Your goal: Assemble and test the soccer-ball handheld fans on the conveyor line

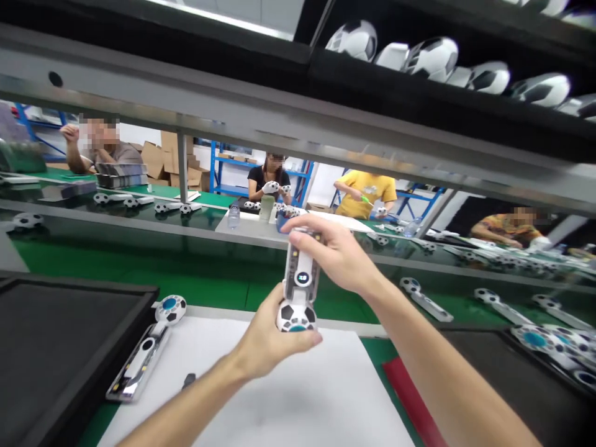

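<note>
A white device with a football-patterned round end (297, 313) and a clear-sided body with a small lit display is held upright above the white sheet (298, 397). My left hand (274, 332) wraps round its lower, ball-shaped end, thumb across the front. At the top end, my right hand (330, 248) grips the body between thumb and fingers. A similar device (146, 347) lies to the left, partly over the sheet's edge. A small dark object (189, 380) rests on the sheet beside my left forearm.
Black trays stand left (41, 354) and right (493, 354), the right one near several devices (535, 338). A red item (412, 397) lies beside the sheet. An overhead shelf (419, 93) holds more devices. Several people sit across the bench.
</note>
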Demonstrator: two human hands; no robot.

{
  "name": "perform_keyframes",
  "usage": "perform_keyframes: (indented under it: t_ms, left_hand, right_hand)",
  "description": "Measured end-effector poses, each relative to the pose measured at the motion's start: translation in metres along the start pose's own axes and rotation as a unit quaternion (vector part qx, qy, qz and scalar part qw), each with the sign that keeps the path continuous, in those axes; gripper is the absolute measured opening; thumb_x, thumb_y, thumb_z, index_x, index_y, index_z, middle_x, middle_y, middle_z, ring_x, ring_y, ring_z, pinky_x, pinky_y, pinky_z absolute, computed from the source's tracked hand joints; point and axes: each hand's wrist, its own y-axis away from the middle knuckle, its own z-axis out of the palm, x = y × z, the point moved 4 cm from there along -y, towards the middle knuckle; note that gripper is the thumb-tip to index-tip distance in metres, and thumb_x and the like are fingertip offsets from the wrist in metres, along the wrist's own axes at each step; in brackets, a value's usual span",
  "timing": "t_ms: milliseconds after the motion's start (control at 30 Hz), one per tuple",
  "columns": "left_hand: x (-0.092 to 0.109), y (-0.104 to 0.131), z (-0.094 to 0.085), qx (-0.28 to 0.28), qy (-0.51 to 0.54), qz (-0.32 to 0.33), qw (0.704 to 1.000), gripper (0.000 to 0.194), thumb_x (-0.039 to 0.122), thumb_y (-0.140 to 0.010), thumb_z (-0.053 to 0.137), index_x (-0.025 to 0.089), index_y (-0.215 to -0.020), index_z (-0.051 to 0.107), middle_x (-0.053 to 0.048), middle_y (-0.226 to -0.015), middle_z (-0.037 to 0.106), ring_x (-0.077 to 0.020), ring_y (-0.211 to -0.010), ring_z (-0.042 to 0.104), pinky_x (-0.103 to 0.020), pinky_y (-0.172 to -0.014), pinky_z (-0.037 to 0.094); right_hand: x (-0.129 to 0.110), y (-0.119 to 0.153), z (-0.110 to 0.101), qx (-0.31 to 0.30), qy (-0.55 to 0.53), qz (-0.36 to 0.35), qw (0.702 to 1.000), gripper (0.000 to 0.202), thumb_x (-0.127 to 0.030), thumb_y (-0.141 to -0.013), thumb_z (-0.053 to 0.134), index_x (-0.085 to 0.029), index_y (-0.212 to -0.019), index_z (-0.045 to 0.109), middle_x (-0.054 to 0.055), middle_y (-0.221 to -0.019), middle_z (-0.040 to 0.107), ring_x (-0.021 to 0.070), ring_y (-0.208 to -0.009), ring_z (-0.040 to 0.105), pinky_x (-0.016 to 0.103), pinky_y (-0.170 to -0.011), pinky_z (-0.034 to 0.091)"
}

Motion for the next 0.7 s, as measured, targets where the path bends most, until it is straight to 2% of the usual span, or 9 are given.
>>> perform_keyframes:
  t_ms: [133,267,567,633,700]
  left_hand:
    - [0.005,-0.001,-0.008,0.018,-0.035,-0.011,0.999,0.049,0.033,-0.074,0.082,0.019,-0.112,0.055,-0.001,-0.096,0.057,-0.0125,-0.079,0.051,-0.024,-0.069,0.044]
    - [0.005,-0.002,-0.008,0.015,-0.044,-0.009,0.999,0.049,0.034,-0.074,0.082,0.019,-0.112,0.055,-0.001,-0.097,0.057,-0.0132,-0.081,0.051,-0.026,-0.071,0.043]
    - [0.016,0.001,-0.004,-0.010,-0.031,-0.005,0.999,0.053,0.036,-0.073,0.083,0.021,-0.115,0.054,-0.001,-0.101,0.058,-0.0128,-0.081,0.051,-0.026,-0.070,0.042]
    - [0.017,0.002,-0.003,-0.013,-0.031,-0.004,0.999,0.053,0.037,-0.072,0.084,0.021,-0.114,0.055,-0.002,-0.101,0.058,-0.0130,-0.082,0.051,-0.026,-0.070,0.042]
    - [0.014,0.002,-0.002,-0.015,-0.022,-0.010,1.000,0.052,0.037,-0.072,0.083,0.020,-0.112,0.055,-0.001,-0.098,0.058,-0.0126,-0.079,0.051,-0.025,-0.069,0.043]
  right_hand:
    - [0.004,0.002,0.000,-0.082,-0.016,0.023,0.996,0.030,-0.037,-0.103,0.047,-0.018,-0.110,0.068,0.003,-0.104,0.065,0.0152,-0.094,0.059,0.024,-0.081,0.043]
    - [0.005,0.003,-0.003,-0.083,-0.065,0.056,0.993,0.042,-0.044,-0.106,0.035,-0.019,-0.116,0.068,0.003,-0.100,0.064,0.0142,-0.090,0.058,0.024,-0.077,0.043]
    - [0.006,0.009,-0.009,-0.096,-0.124,0.104,0.982,0.058,-0.058,-0.104,0.020,-0.031,-0.121,0.069,0.002,-0.082,0.060,0.0138,-0.070,0.052,0.022,-0.053,0.039]
    - [0.005,0.010,-0.012,-0.102,-0.102,0.097,0.985,0.061,-0.057,-0.105,0.016,-0.031,-0.124,0.067,0.001,-0.081,0.062,0.0139,-0.069,0.055,0.021,-0.052,0.042]
    - [-0.002,0.009,-0.018,-0.092,-0.007,0.045,0.995,0.060,-0.050,-0.107,0.014,-0.028,-0.126,0.067,0.003,-0.088,0.069,0.0139,-0.072,0.062,0.021,-0.055,0.049]
